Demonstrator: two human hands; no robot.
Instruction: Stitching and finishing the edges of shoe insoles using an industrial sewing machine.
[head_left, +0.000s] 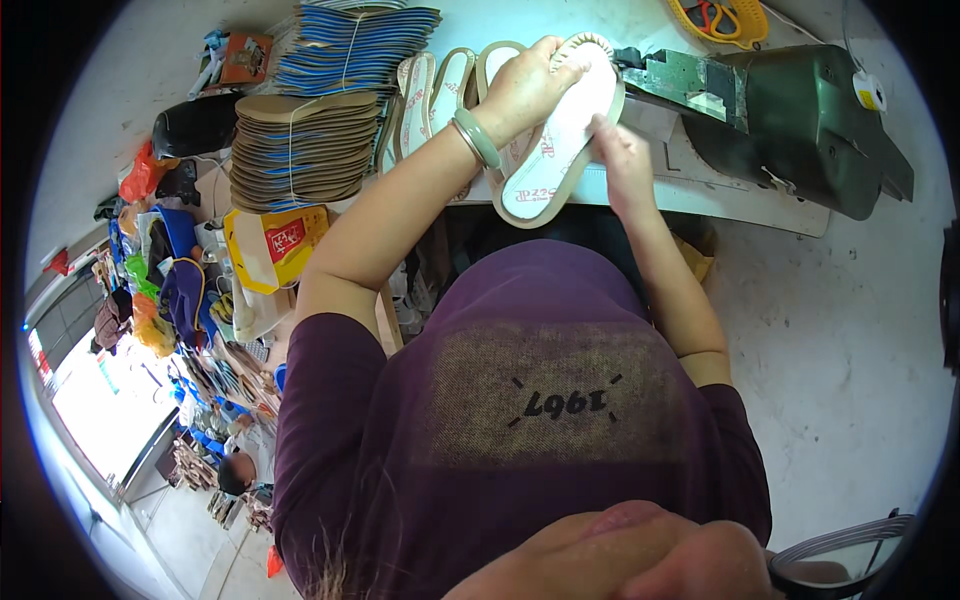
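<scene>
A white insole (562, 130) with a beige folded rim and red print is held at the machine's narrow end. Its toe edge is gathered in small pleats. My left hand (525, 92), with a pale bangle on the wrist, grips the insole near the toe, thumb on its white face. Against the insole's right edge, the slightly blurred fingers of my right hand (622, 165) are closed, with the thumb at the rim. The green machine arm (685, 82) touches or nearly touches the toe; the exact contact is hidden.
More white insoles (452, 88) lie left of my left hand. Tied stacks of brown insoles (302, 150) and blue-edged pieces (350, 50) stand farther left. The machine's dark green body (810, 125) juts past the table's right side. A yellow basket (720, 22) holds scissors.
</scene>
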